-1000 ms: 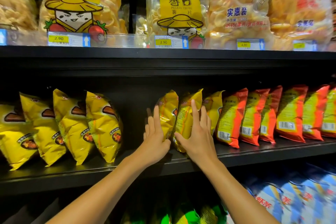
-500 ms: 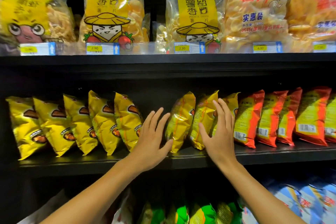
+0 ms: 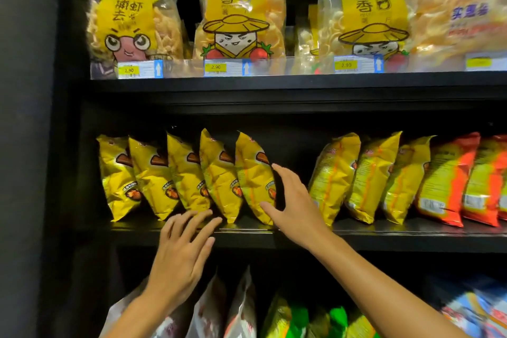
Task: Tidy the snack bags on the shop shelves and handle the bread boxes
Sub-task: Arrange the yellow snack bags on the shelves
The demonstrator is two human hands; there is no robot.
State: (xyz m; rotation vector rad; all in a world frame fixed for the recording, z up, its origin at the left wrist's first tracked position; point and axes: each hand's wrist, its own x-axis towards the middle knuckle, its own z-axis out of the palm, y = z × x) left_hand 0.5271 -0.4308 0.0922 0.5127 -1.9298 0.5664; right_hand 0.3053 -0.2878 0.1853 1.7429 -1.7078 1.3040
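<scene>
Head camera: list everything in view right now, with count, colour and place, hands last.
Clear snack bags: at least four, yellow labels, top shelf.
Price tags: four, yellow and blue, top shelf edge.
Yellow bags: five leaning at middle shelf left, three more further right past a gap.
Orange bags: at least two, middle shelf right.
Mixed bags: white, green, blue, bottom shelf, count unclear.
Left hand: open, at middle shelf edge.
Right hand: open, against the rightmost leaning yellow bag.

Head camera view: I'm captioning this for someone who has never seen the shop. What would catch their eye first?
Probably the row of five bright yellow snack bags leaning on the middle shelf, with the right hand spread open against the rightmost of them and the left hand open at the shelf edge below. Above, big clear bags with a cartoon straw-hat face stand behind 2.90 price tags.
</scene>
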